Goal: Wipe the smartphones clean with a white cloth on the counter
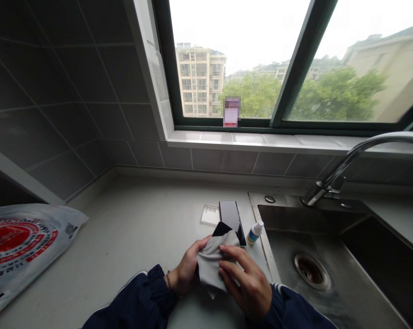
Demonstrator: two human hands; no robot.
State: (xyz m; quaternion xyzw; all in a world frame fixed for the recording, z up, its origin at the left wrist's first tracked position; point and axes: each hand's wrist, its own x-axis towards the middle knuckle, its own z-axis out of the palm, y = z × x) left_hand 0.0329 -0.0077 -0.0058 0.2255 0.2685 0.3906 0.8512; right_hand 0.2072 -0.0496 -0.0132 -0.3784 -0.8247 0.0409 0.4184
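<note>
My left hand (185, 269) grips a black phone (222, 228) from its left side; most of the phone is covered. Over it lies a grey microfiber cloth (211, 262) with a zigzag edge. The bent fingers of my right hand (245, 276) press and hold the cloth against the phone. Just beyond, a second phone (231, 217) lies flat on the counter, its lower part partly behind the cloth. Left of it is a clear phone case (209, 214). A small white spray bottle (254, 232) with a blue label stands to the right, by the sink edge.
To the right is a steel sink (285, 246) with a drain (312, 271) and a curved faucet (340, 169). A white plastic bag (28, 246) with red print lies at the left on the pale counter (131, 228). A window sill (247, 138) runs behind.
</note>
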